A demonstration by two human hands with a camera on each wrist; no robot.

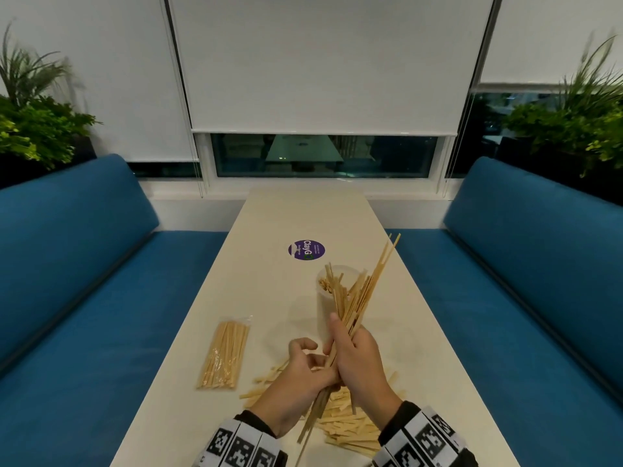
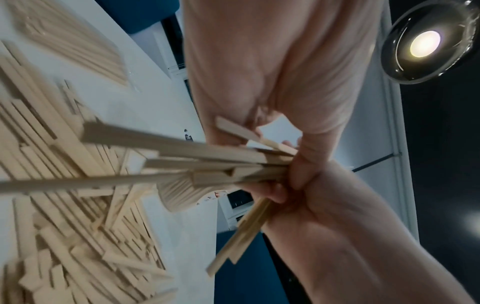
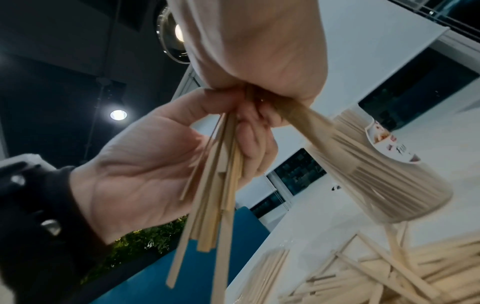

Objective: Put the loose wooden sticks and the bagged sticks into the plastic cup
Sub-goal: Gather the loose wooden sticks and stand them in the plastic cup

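Both hands hold one bundle of wooden sticks (image 1: 362,298) above the table (image 1: 269,230). My right hand (image 1: 352,352) wraps round its middle, and my left hand (image 1: 308,364) curls its fingers round the lower ends. The bundle's top fans out over and past the clear plastic cup (image 1: 325,299), which stands upright with several sticks in it. Under my hands lies the pile of loose sticks (image 1: 347,426). The bagged sticks (image 1: 224,353) lie flat to the left. In the right wrist view my left hand (image 3: 161,156) grips the stick ends (image 3: 215,195) beside the cup (image 3: 384,176).
A round purple sticker (image 1: 306,250) is on the table beyond the cup. Blue benches (image 1: 84,281) run along both long sides of the table. Plants (image 1: 37,129) stand behind the benches, and a window with white blinds is at the far end.
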